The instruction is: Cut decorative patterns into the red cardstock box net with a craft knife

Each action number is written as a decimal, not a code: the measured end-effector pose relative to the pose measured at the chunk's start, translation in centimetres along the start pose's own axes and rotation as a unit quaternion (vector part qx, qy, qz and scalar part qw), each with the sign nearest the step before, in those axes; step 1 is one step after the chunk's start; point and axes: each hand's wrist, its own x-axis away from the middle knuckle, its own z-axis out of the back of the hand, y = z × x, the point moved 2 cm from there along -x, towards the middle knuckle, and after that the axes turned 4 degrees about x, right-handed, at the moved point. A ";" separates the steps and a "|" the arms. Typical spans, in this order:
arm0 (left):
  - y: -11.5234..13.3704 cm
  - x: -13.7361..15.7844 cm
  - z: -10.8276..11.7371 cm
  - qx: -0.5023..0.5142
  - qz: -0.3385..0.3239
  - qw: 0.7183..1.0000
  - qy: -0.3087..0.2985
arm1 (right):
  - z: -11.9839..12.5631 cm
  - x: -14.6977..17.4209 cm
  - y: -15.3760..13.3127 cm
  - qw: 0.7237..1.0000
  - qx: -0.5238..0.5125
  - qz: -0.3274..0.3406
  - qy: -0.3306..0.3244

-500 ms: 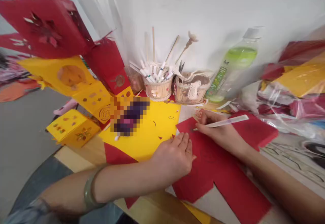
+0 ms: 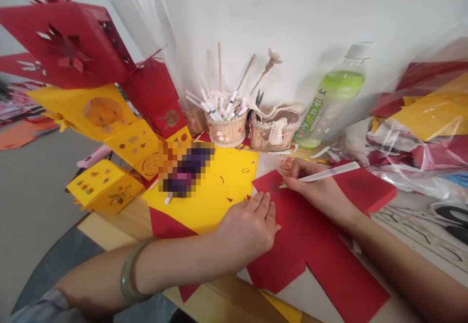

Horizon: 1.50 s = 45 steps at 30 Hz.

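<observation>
Currently, the right hand [image 2: 317, 182] pinches a slim white tool [image 2: 331, 172] over red paper [image 2: 310, 240]; nearer left, the left hand [image 2: 249, 226] rests outstretched.

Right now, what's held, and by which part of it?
Right hand: white pen-like tool, fingers near its tip. Left hand rests on the red paper, no visible hold.

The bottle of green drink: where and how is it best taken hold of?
Probably around the upper body of the bottle, below its white cap, where the rounded side suits a wrapping grip. Coming from the front seems best: the wall stands behind it and the lace-trimmed basket crowds it on the left.
</observation>
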 end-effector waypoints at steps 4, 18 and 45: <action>0.0 0.0 0.1 0.004 0.002 1.000 0.003 | -0.1 0.0 0.1 1.000 0.009 0.006 -0.007; 0.0 0.1 0.0 0.003 -0.003 1.000 -0.003 | -0.1 0.1 0.1 1.000 0.017 0.009 -0.014; -0.4 -0.2 0.4 0.031 0.008 0.999 0.014 | 0.3 -0.1 0.2 0.998 -0.045 -0.033 0.021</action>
